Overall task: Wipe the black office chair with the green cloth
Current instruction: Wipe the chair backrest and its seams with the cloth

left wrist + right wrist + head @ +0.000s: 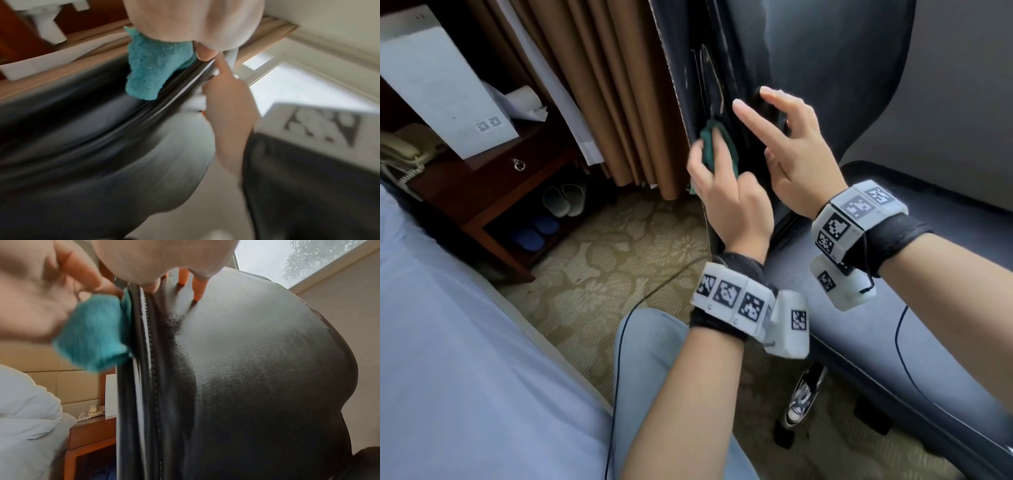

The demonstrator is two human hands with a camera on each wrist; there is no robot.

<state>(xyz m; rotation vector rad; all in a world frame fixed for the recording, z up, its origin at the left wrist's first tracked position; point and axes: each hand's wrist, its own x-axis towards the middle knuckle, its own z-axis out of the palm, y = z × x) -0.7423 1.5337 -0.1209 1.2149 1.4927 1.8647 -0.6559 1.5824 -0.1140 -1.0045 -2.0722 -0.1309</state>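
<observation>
The black office chair (825, 61) fills the upper right, its backrest edge (144, 369) facing me with a stitched seam. My left hand (722, 185) grips the bunched green cloth (714, 147) and holds it against the backrest's left side edge. The cloth (150, 69) looks teal in the left wrist view and sits on the dark rim; the cloth (92, 334) also shows in the right wrist view. My right hand (787, 144) is spread with straight fingers, its fingertips (198, 288) touching the padded front of the backrest (257, 353).
Brown curtains (613, 85) hang just left of the chair. A wooden nightstand (493, 192) holds slippers, a phone and paper. A bed (465, 359) lies at lower left. The chair's seat (893, 308) and base (804, 394) are at lower right, over patterned carpet (602, 267).
</observation>
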